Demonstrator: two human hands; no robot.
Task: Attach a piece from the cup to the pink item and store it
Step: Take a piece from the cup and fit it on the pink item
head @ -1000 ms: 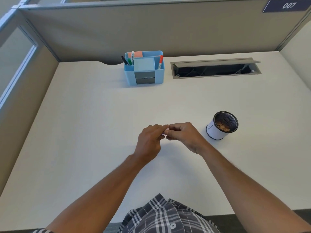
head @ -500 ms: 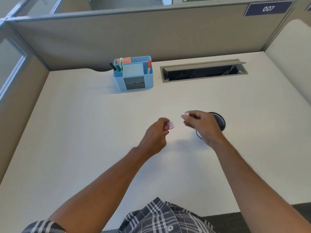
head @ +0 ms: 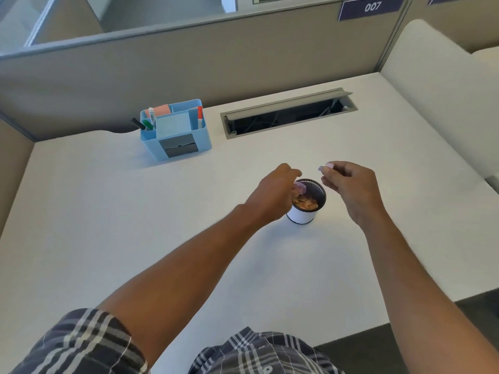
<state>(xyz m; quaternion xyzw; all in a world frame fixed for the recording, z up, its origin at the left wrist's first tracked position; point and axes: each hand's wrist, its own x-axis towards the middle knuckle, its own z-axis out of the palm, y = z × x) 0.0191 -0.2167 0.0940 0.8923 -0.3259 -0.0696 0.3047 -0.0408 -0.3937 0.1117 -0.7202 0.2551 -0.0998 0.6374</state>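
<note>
Fingers of the left hand (head: 272,194) are curled shut around a small pink item (head: 300,188), held directly over the near-left rim of the cup (head: 307,202); whether the item touches the rim cannot be determined. Right hand (head: 348,184) sits just right of the cup and above the desk, thumb and forefinger pinched narrowly on a second small pale pink piece (head: 322,167), remaining fingers folded in. Both hands are apart, with the cup between them. Cup is upright on the white desk (head: 108,225), white-walled with a dark mesh interior and dark rim, containing a heap of small orange-brown pieces (head: 306,203) too small to identify individually. Blue desk organiser (head: 175,130) stands well apart at the far left of the desk, against the partition (head: 189,68); it holds several markers, an orange pad and a pale blue note block, with dark drawers at its front. Open cable tray (head: 289,113) is recessed in the desk to the organiser's right. Only legible writing: "007" in white on a dark plate (head: 372,8) at the partition's upper edge. No brand marks legible on cup or organiser.
</note>
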